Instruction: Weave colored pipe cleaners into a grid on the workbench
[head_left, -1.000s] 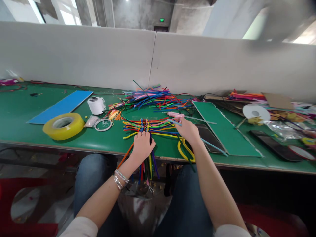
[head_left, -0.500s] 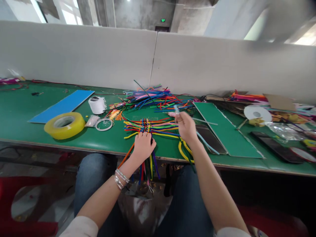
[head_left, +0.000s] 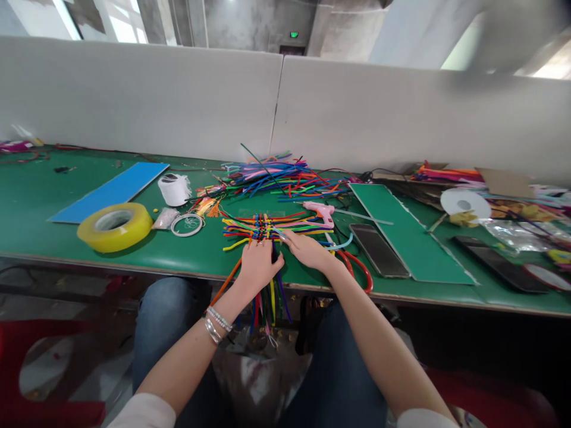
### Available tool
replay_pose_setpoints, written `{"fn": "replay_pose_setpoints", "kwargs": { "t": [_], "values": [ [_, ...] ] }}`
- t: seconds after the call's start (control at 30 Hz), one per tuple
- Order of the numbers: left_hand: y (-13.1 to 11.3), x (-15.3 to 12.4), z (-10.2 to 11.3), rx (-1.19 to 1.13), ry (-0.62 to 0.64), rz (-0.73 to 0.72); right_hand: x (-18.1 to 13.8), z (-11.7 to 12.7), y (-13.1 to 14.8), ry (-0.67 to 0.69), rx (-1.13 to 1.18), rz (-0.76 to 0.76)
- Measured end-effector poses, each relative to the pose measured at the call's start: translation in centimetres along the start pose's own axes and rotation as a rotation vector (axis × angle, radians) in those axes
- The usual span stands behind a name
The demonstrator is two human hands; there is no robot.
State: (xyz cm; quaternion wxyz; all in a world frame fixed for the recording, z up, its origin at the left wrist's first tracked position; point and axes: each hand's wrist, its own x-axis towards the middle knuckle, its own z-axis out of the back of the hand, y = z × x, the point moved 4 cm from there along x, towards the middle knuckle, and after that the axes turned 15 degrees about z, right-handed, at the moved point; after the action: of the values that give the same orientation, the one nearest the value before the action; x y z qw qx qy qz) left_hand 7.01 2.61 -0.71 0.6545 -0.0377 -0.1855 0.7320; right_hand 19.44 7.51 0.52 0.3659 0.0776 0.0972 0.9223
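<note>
Multicoloured weave (head_left: pixel 263 224), two hands (head_left: pixel 255 261) (head_left: pixel 307 251), one glue gun (head_left: pixel 322 213)

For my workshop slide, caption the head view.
Left hand and right hand at crisscrossed, multicoloured fuzzy stems, a pink glue gun lying just beyond.

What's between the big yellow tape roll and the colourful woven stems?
The head view shows a small clear plastic bag and a round white ring between roll and stems, with orange tassels slightly behind.
</note>
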Motion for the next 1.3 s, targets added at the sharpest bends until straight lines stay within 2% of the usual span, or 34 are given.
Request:
{"fn": "replay_pose_setpoints", "kwargs": {
  "t": [0.17, 0.3, 0.5, 0.73, 1.3],
  "values": [
    [0.0, -0.1, 0.3, -0.001, -0.013, 0.030, 0.0, -0.2, 0.5, 0.056, 0.010, -0.038],
    [0.1, 0.0, 0.1, 0.002, -0.005, 0.037, -0.1, 0.2, 1.0, 0.028, 0.032, -0.017],
    [0.1, 0.2, -0.1, -0.005, -0.014, 0.012, 0.2, 0.6, 1.7, -0.032, -0.094, 0.087],
    [0.1, 0.3, 0.2, -0.041, 0.019, 0.017, 0.3, 0.7, 1.3, -0.030, -0.176, 0.052],
    [0.1, 0.3, 0.0, 0.007, -0.012, 0.002, 0.4, -0.1, 1.1, -0.002, -0.030, 0.061]
  ]
}}
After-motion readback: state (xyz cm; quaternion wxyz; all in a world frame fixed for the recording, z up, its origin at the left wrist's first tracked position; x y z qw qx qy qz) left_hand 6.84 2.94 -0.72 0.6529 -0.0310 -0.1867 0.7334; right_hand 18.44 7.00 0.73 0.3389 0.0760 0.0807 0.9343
